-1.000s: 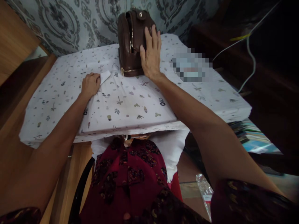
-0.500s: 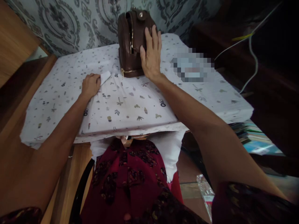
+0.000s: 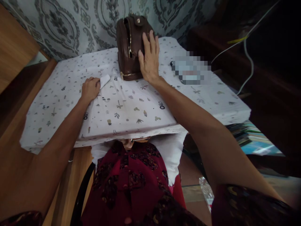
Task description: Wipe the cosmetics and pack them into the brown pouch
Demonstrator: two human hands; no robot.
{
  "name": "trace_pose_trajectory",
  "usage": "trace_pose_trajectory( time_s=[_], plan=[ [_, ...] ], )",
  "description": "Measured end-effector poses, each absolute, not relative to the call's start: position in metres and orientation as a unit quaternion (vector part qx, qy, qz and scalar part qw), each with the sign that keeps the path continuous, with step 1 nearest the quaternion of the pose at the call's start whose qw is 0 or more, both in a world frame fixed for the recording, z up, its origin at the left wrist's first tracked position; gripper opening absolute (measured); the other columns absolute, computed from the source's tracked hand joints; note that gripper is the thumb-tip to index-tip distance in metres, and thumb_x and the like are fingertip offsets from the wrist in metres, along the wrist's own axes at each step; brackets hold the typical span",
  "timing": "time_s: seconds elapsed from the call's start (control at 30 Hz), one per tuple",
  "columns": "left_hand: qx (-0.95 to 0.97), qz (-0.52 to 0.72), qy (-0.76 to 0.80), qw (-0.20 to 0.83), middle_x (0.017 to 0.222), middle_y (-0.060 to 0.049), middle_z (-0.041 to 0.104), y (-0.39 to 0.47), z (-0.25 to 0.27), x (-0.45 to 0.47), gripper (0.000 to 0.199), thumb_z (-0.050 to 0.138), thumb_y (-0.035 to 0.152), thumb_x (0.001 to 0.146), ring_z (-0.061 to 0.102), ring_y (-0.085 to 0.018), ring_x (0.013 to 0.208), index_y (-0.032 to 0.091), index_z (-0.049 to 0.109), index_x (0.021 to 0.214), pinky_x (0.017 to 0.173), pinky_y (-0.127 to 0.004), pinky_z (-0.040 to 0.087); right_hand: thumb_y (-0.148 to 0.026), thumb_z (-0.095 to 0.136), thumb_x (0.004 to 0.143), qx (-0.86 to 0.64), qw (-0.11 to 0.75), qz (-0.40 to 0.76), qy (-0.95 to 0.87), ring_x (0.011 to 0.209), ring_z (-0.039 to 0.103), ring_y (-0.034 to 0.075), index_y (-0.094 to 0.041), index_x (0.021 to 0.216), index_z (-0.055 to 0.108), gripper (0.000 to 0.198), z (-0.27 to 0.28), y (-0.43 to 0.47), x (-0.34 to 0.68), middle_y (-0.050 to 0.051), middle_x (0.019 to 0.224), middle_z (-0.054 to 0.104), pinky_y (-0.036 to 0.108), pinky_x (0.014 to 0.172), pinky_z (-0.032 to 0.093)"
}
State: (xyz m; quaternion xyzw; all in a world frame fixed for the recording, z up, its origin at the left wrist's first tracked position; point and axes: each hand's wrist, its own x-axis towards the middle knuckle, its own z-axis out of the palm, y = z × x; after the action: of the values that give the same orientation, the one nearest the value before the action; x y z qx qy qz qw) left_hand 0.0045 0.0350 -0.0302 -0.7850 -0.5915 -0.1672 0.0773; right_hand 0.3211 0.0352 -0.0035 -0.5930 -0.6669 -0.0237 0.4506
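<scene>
A brown leather-look bag (image 3: 134,62) stands upright toward the back of the covered table, a gold zipper on its front partly undone. My right hand (image 3: 150,58) lies against the bag's right side, fingers stretched out and flat rather than gripping. To the left, my left hand (image 3: 90,88) rests on the tablecloth (image 3: 127,116) with its fingers closed. From those fingers pokes a folded white tissue (image 3: 104,80), its pointed end toward the bag. The part of the tissue under my fingers is hidden.
Right of the bag lies a dark-edged flat object (image 3: 174,67), mostly blurred out. A patterned curtain (image 3: 84,28) hangs behind the table. A white cable (image 3: 252,59) runs at the right. Books or papers (image 3: 258,142) lie below the right edge.
The view has shifted slightly, so the bag appears a little lower and further left. Both hands keep the same places on the bag and the tissue.
</scene>
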Motion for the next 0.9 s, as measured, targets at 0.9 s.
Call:
trace_pose_trajectory(
  time_s=[0.9],
  plan=[
    [-0.728, -0.318, -0.607, 0.026, 0.129, -0.015, 0.067, 0.039, 0.012, 0.022, 0.037, 0.043, 0.044, 0.090, 0.053, -0.043, 0.131, 0.028, 0.071, 0.110, 0.112, -0.068, 0.034, -0.034, 0.032, 0.103, -0.536, 0.505, -0.081, -0.672, 0.154, 0.023, 0.032, -0.018, 0.151, 0.043, 0.052, -0.004, 0.035, 0.323, 0.014, 0.162, 0.035, 0.056, 0.123, 0.032]
  ],
)
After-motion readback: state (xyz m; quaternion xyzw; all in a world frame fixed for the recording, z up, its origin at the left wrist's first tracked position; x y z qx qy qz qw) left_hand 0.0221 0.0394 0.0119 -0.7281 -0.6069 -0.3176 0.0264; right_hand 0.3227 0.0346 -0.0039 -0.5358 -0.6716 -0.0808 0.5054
